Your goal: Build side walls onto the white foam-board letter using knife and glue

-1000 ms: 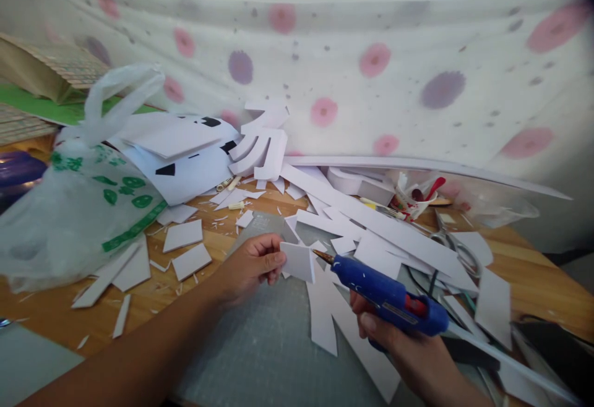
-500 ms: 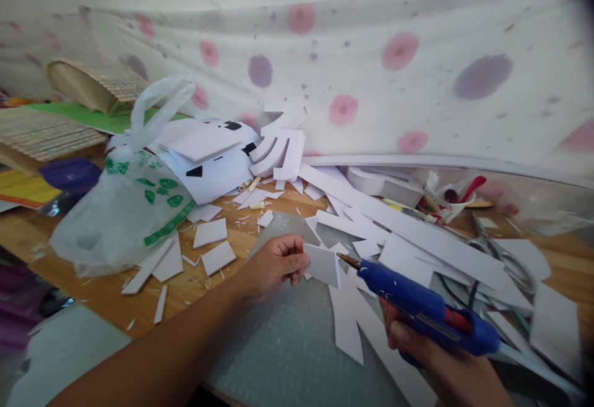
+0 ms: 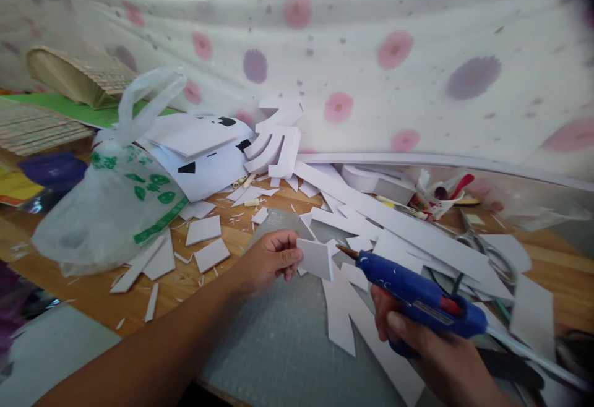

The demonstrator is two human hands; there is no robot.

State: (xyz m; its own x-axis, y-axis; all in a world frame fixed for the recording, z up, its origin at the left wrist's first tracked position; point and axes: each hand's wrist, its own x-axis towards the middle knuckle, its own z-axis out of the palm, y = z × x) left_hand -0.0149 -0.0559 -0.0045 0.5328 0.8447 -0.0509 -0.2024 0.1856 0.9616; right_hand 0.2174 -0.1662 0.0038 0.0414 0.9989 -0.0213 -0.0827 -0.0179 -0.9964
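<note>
Head view: what's around the hands?

— Plastic bag (image 3: pixel 106 209) at 9 o'clock of the left hand (image 3: pixel 266 261), with small offcuts (image 3: pixel 204 231) on the wood between them. White strips (image 3: pixel 394 227) are piled at 1 o'clock and run under the gun's barrel. Scissors (image 3: pixel 482 252) and a paper cup (image 3: pixel 431 200) sit further out at 2. Cut-out shapes (image 3: pixel 273 144) lean on the cloth at 12.

Surface, room?

— Grey cutting mat (image 3: pixel 278 345) under both hands, on a wooden table (image 3: pixel 185 283). Spotted cloth (image 3: pixel 371 85) hangs behind.

Hands?

— Left forearm comes in from 7 o'clock. Thumb and fingers are pinched on the left edge of a white card square (image 3: pixel 315 258), held tilted above the mat. Right hand (image 3: pixel 417 339) comes in from 5 o'clock, wrapped round the grip of a blue glue gun (image 3: pixel 417 299). The nozzle points to 10 o'clock, just beside the card's right edge, with a slim gap showing.
</note>
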